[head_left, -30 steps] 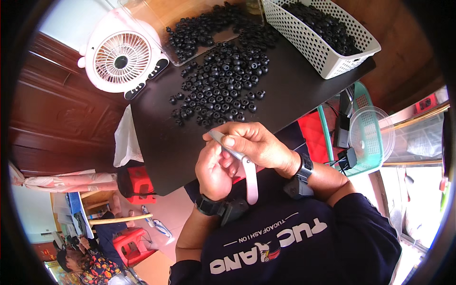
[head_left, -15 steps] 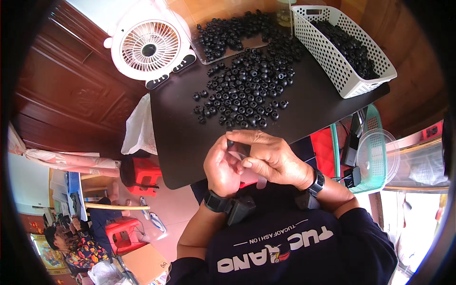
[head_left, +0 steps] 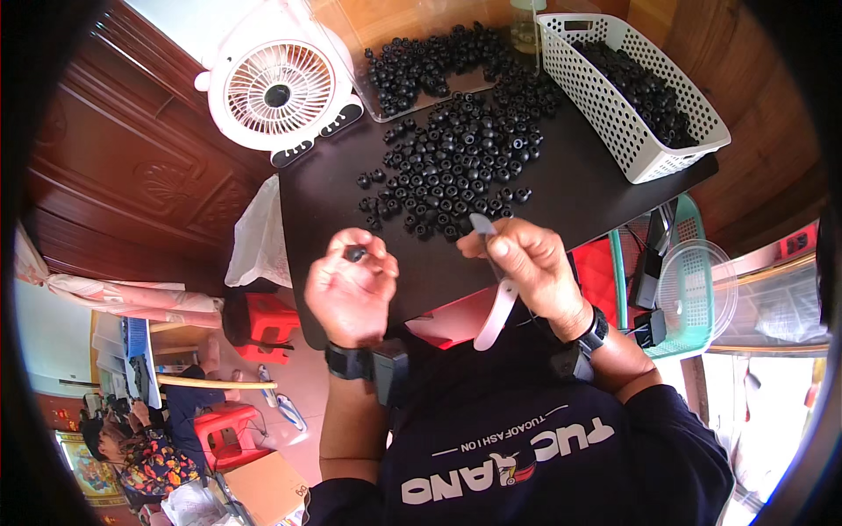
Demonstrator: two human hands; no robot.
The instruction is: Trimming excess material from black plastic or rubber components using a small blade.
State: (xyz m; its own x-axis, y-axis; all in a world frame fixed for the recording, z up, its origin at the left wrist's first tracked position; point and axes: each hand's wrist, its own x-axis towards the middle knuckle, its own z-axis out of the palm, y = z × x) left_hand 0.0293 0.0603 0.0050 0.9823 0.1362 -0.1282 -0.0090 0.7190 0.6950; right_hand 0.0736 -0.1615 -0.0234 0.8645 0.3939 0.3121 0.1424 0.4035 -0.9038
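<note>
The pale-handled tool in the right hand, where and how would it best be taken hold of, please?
The pale-handled tool is probably best taken by its curved handle, the grip coming from the near side, low in the picture: that part juts out free from the right hand, while thumb and fingers hold the grey, blade-like part.

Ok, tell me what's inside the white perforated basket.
The white perforated basket holds a heap of small black pieces. The basket's floor and anything beneath the top layer are covered.
</note>
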